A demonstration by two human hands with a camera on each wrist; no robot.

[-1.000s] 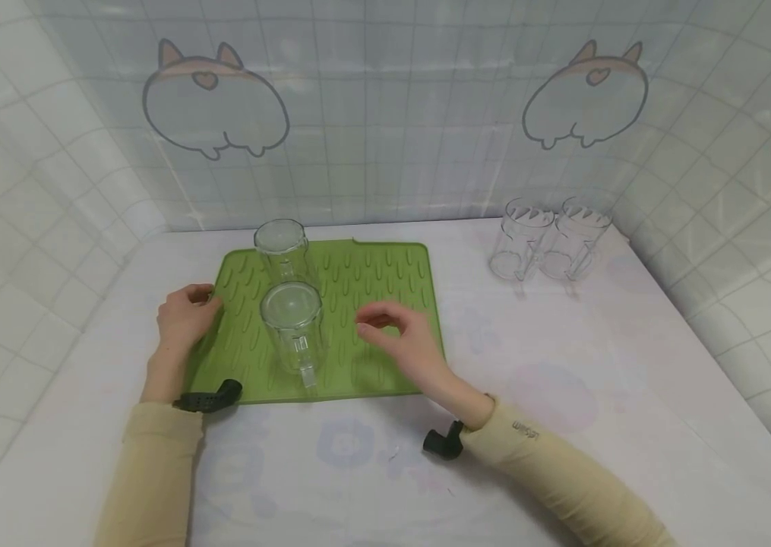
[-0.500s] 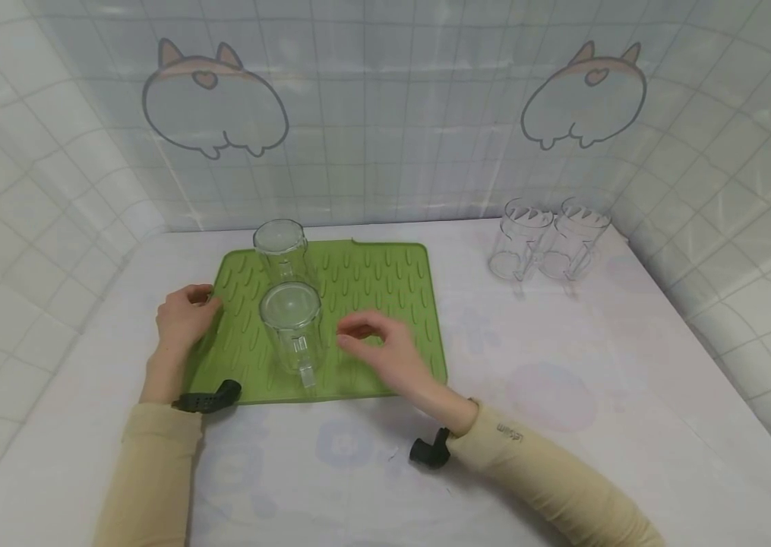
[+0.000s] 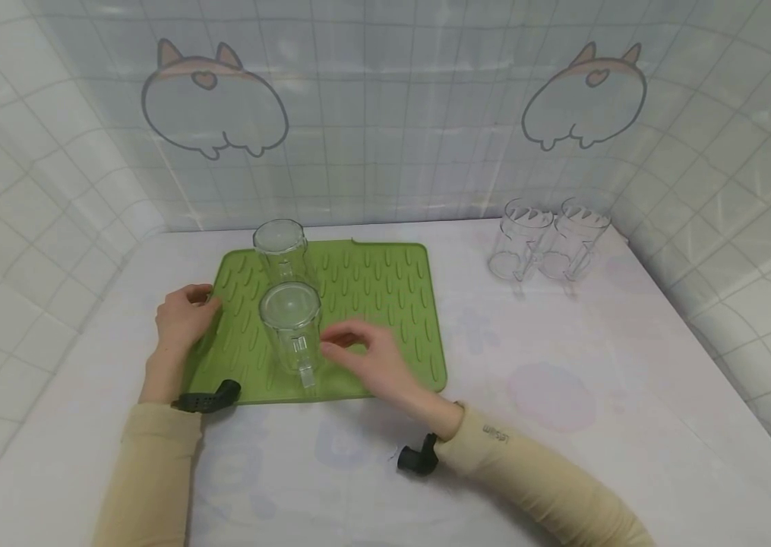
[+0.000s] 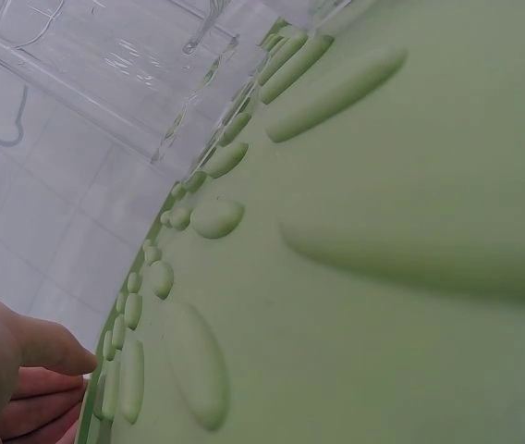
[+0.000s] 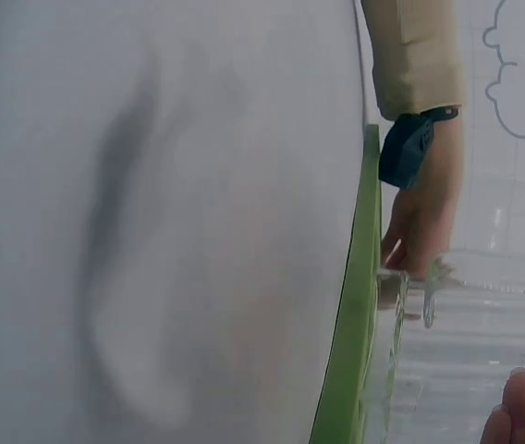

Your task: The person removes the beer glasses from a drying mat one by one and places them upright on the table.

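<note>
Two clear glass mugs stand upside down on a green ridged drying mat [image 3: 385, 289] in the head view. The nearer mug [image 3: 292, 319] has its handle toward the person; the farther mug [image 3: 281, 243] is behind it. At the mat's left edge, the left hand [image 3: 183, 315] pinches the rim between thumb and curled fingers, also seen in the left wrist view by the thumb [image 4: 54, 347]. Beside the nearer mug's right side hovers the right hand [image 3: 368, 357], its fingers loosely curved and holding nothing. In the right wrist view its fingertips [image 5: 521, 398] overlap the glass; contact cannot be made out.
Two more clear glass mugs, a left one [image 3: 518, 239] and a right one [image 3: 573, 239], stand upright side by side at the back right of the white-covered table [image 3: 563, 456]. A tile-patterned sheet [image 3: 385, 114] rises behind and at both sides.
The right hand has moved left and slightly toward the person across the mat, up to the nearer mug. The left hand, the mat and all the mugs have stayed in place.
</note>
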